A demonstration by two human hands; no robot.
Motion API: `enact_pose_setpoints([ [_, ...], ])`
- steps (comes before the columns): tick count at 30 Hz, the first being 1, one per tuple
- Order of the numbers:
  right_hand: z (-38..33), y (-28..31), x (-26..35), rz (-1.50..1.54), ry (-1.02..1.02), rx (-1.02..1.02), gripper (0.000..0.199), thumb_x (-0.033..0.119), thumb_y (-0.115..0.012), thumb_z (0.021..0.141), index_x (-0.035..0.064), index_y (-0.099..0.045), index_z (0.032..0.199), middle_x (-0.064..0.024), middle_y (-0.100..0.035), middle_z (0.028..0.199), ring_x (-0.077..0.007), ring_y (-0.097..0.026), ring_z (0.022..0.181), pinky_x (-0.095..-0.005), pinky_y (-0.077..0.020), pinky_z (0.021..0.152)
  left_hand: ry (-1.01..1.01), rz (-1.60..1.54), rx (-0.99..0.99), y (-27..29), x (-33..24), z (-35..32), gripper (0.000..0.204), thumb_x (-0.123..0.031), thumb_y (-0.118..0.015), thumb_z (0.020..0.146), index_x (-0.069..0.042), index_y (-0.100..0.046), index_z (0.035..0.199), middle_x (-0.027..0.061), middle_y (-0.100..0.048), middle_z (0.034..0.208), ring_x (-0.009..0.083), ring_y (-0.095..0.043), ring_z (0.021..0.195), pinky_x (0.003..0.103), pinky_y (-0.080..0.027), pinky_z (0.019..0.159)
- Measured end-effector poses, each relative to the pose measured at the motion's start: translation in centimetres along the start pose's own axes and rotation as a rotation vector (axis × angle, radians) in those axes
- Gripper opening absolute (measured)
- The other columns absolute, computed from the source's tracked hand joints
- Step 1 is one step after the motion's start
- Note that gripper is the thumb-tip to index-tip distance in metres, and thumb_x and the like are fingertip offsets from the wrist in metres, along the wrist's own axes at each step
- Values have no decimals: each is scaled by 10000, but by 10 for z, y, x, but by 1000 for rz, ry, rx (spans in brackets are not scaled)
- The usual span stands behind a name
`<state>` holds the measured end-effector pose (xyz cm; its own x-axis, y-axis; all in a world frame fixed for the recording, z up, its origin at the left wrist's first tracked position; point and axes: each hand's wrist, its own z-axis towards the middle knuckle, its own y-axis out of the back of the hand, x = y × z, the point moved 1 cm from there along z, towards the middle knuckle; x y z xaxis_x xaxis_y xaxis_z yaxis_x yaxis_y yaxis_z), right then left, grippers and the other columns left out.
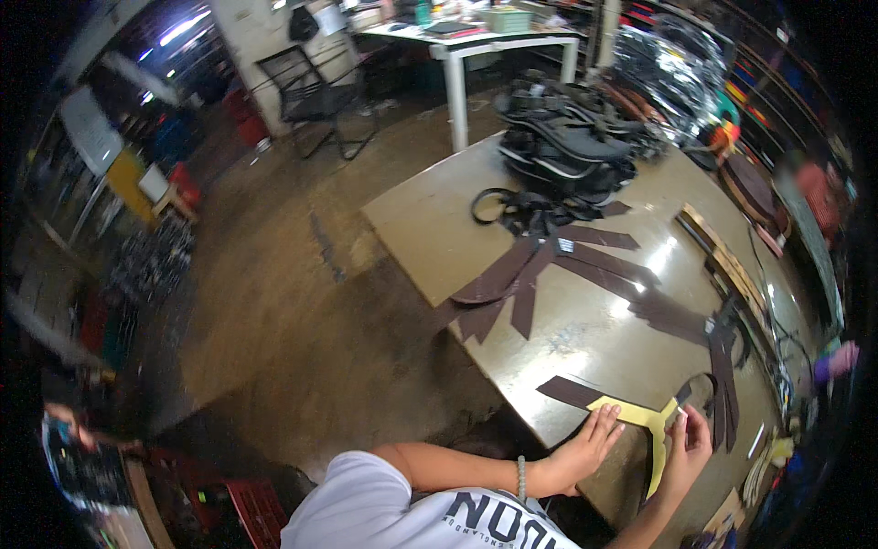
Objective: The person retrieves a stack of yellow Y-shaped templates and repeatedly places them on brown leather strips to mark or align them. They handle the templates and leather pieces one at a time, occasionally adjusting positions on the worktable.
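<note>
A yellow Y-shaped piece [631, 411] lies near the table's front edge, partly over a dark brown strip [569, 391] that sticks out to its left. My left hand [585, 450] rests flat on the yellow piece's left arm, fingers stretched out. At the fork of the Y, my right hand [688, 448] is closed in a pinch by the right arm of the piece. Whatever sits between those fingertips is too small to make out. A dark curved strap [702, 377] loops just beyond the right fingers.
More brown strips [599, 265] fan out over the table [416, 233], with another bundle [722, 384] to the right. Black bags or straps [567, 146] are piled at the far end. A wooden bar [727, 256] lies along the right side. Beyond stand a chair [315, 96] and white desk [457, 57].
</note>
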<state>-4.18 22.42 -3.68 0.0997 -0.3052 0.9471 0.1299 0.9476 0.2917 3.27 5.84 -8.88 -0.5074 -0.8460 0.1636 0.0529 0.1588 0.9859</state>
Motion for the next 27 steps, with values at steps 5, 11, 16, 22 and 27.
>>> enact_pose_setpoints([
  [5, 7, -11, -16, -58, 52, 126, 302, 196, -620, 986, -32, -633, 1182, -67, -653, 1059, -122, -612, 920, -252, -508, 757, 228, 52, -240, -25, -18, 12, 739, -409, -431, 908, 44, -352, 1486, 371, -305, 1499, 507, -331, 1388, 562, -230, 1172],
  [11, 3, -17, -22, -57, 24, 140, 284, 177, -634, 979, -42, -633, 1159, -53, -643, 1019, -94, -576, 865, -241, -473, 740, 118, 12, -183, -28, -17, 10, 1053, -619, -581, 754, 87, -308, 1487, 376, -305, 1496, 521, -299, 1397, 590, -214, 1160],
  [16, 1, -19, -27, -51, 19, 163, 270, 173, -635, 979, -43, -640, 1140, -35, -635, 977, -86, -570, 842, -234, -467, 714, 95, 61, -163, -18, -11, 5, 1104, -660, -596, 726, 87, -312, 1486, 381, -311, 1489, 529, -303, 1391, 601, -221, 1152],
  [22, -2, -16, -30, -59, -10, 143, 252, 181, -637, 977, -31, -651, 1112, -26, -631, 960, -75, -562, 833, -221, -455, 698, 39, 60, -105, -13, -9, 3, 1095, -668, -583, 740, 87, -315, 1486, 381, -312, 1487, 536, -300, 1389, 608, -225, 1147],
  [27, -5, -21, -19, -100, -14, 152, 233, 165, -637, 972, -29, -653, 1100, -41, -643, 965, -90, -580, 827, -225, -469, 692, 46, 36, -89, -8, -5, 1, 1090, -663, -587, 745, 87, -312, 1487, 369, -315, 1493, 534, -292, 1393, 605, -217, 1152],
])
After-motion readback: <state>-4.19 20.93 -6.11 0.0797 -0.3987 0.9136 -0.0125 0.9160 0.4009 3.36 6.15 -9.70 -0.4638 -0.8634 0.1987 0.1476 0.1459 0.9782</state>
